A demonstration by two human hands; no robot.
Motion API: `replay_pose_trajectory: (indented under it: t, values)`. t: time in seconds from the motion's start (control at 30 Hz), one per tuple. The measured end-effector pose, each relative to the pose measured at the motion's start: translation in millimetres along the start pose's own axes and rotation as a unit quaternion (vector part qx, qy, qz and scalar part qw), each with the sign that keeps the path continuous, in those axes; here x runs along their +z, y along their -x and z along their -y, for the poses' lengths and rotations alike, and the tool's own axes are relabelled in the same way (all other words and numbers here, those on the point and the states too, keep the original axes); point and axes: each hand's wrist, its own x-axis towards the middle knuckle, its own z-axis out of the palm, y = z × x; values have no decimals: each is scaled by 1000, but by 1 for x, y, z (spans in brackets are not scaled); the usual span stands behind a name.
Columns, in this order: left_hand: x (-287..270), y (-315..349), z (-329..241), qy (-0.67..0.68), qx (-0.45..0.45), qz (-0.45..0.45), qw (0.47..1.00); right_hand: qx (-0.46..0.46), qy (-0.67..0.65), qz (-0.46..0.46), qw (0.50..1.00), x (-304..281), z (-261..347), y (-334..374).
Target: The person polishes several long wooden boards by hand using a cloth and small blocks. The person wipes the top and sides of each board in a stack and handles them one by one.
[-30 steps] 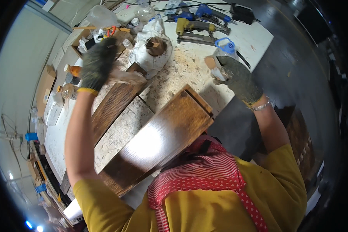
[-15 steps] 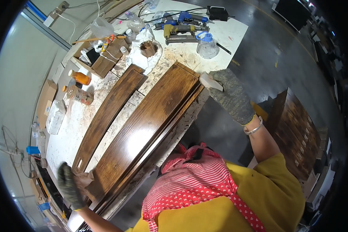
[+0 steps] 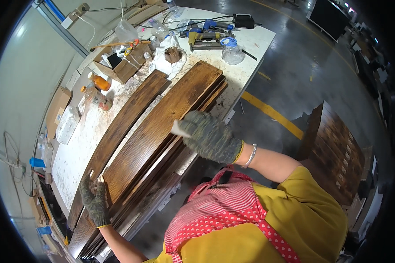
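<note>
A dark brown wooden panel (image 3: 156,127) with glossy grain lies diagonally on top of a stack at the table's near edge. My right hand (image 3: 213,136), in a grey-green knit glove, is closed on a white pad (image 3: 180,129) at the panel's right edge, about midway along. My left hand (image 3: 95,201), gloved alike, rests at the panel's lower left end, fingers apart. It reaches the gap beside a narrow curved board (image 3: 123,120), near that board's slot. A small pale piece shows at its fingertips; I cannot tell what it is.
Across the white table (image 3: 70,171) are bottles (image 3: 96,97), a cardboard box (image 3: 127,65), a brown cup (image 3: 172,54) on white cloth, a blue-lidded jar (image 3: 233,53) and nail guns (image 3: 204,40). A wooden slatted piece (image 3: 333,153) stands at the right, past a yellow floor line (image 3: 272,115).
My right hand has come down and left with the white pad, from the panel's far end to its middle. My left hand has moved right onto the wood; brown paper seen there earlier no longer shows plainly.
</note>
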Motion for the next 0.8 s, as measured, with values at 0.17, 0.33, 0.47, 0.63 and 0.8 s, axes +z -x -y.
replay_pose_trajectory:
  t: [0.17, 0.33, 0.47, 0.63, 0.8]
  values:
    - [-54, -3, 44, 46, 52, -46, 997, 16, -41, -91, 995, 4, -10, -11]
    - [-205, -14, 169, -122, -46, -154, 979, 85, -16, -117, 989, 6, -11, -5]
    - [-272, 15, 258, -355, -89, -72, 928, -48, 17, -61, 997, 48, 101, 7]
    - [-246, 25, 277, -319, -164, -120, 926, -78, -132, -62, 986, 44, 163, -18]
    - [-251, 35, 274, -257, -111, -153, 948, 75, -38, -96, 992, 25, 86, -17]
